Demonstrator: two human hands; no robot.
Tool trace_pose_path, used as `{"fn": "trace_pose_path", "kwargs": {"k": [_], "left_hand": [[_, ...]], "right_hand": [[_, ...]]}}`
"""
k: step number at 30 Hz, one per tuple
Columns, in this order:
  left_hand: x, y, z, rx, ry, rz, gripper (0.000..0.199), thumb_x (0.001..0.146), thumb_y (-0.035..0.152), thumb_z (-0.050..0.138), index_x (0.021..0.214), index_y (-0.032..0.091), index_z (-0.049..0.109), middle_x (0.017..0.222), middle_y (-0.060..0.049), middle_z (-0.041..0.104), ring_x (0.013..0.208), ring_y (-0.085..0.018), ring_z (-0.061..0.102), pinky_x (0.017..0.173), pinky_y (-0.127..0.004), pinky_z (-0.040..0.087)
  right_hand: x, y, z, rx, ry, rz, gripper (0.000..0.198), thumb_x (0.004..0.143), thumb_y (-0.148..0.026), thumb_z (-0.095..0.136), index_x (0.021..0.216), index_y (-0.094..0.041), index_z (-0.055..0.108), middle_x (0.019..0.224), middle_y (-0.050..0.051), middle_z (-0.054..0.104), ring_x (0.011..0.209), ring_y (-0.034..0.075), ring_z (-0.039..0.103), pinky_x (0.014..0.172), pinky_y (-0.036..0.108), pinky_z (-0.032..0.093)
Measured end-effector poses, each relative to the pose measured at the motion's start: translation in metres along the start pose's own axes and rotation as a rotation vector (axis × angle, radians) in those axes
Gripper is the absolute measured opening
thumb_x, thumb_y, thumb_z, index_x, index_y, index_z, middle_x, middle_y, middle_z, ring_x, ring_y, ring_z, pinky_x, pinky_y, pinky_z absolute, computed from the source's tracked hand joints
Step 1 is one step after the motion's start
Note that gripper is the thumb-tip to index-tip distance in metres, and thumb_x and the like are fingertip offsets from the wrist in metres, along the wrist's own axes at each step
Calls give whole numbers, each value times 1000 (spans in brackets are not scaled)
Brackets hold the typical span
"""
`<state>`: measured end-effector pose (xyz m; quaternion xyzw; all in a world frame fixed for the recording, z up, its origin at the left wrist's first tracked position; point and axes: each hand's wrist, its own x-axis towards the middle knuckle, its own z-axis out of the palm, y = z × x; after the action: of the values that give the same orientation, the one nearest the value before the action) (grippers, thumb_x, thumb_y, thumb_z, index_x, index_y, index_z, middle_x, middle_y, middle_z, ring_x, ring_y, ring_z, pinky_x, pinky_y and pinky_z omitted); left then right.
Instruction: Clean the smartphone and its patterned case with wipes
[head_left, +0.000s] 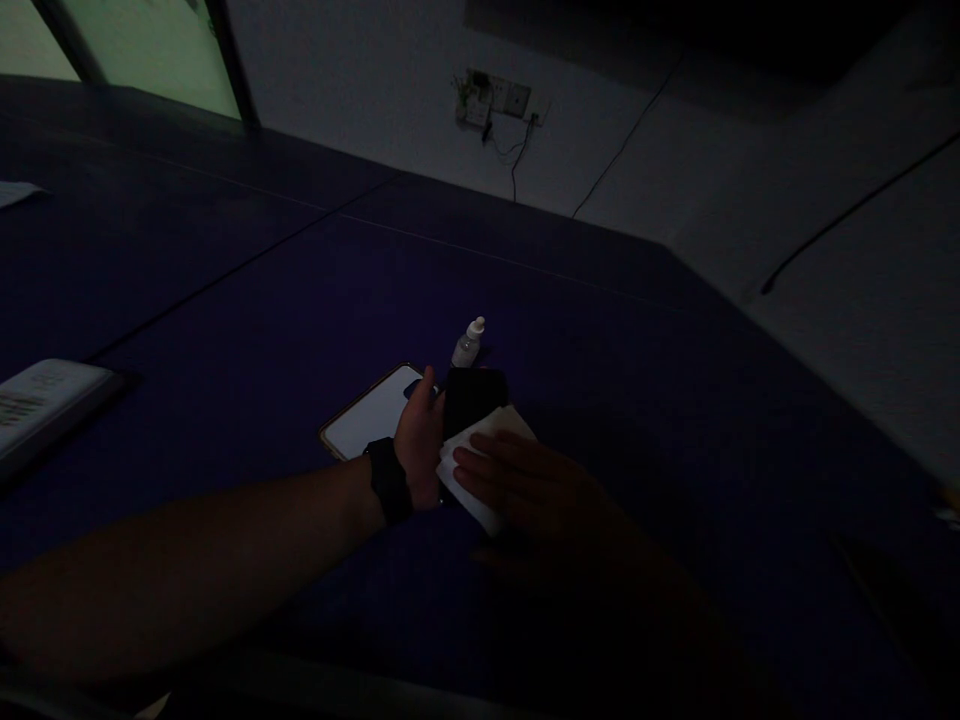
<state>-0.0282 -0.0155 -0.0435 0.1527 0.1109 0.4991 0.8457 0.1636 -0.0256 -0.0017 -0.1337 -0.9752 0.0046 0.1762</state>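
Note:
My left hand (421, 440), with a black watch (388, 482) on its wrist, holds a flat black smartphone (474, 396), its thumb up along the near side. The fingers behind the phone are hidden. My right hand (536, 490) presses a folded white tissue (476, 490) onto the phone's lower part, fingers flat over the tissue. Beyond the phone a small clear bottle with a white cap (466, 344) stands on the table. A pale phone case (375, 412) with a brownish rim and a dark camera opening lies partly behind my left hand.
The dim blue-purple table (300, 320) carries a white box with lettering (52, 400) at the left and a pale sheet (19, 192) farther back. Sockets with cables (502, 98) sit on the wall behind. Another cable (862, 215) hangs at the right.

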Motion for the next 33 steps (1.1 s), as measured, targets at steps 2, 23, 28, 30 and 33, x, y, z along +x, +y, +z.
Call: {"fn": "trace_pose_path", "kwargs": {"k": [2,23,28,30,33], "left_hand": [[4,-2,0,-5,11,7,64,96,71,38,131,22,58,78,-5,60,50,-13,43,53,-29,38],[-9,1,16,218,180,-143,65,97,76,33,145,34,46,88,-2,57,65,-18,61,50,-29,50],[-8,-4,13,276,156,-119,62,90,81,45,134,37,48,83,4,47,53,-11,49,39,-20,42],[-7,-7,13,309,145,-106,58,90,80,47,128,36,50,79,5,47,50,-10,46,38,-19,40],[-7,-8,16,396,109,-175,62,91,83,40,103,25,58,67,5,46,45,-10,43,37,-19,35]], "right_hand": [[0,3,0,-38,7,35,51,96,-23,60,145,-9,57,148,16,62,144,28,53,116,49,50],[-5,12,-35,517,360,667,26,105,-36,56,122,-32,77,113,2,81,95,27,81,77,41,70],[0,23,-39,172,637,787,33,108,-42,50,133,-32,70,115,5,81,96,29,80,71,39,70],[4,25,-31,59,588,724,36,109,-38,48,139,-30,65,127,7,76,109,29,77,83,44,69],[9,24,-9,-5,434,466,42,109,-27,41,148,-26,57,143,9,67,131,27,65,106,49,59]]}}
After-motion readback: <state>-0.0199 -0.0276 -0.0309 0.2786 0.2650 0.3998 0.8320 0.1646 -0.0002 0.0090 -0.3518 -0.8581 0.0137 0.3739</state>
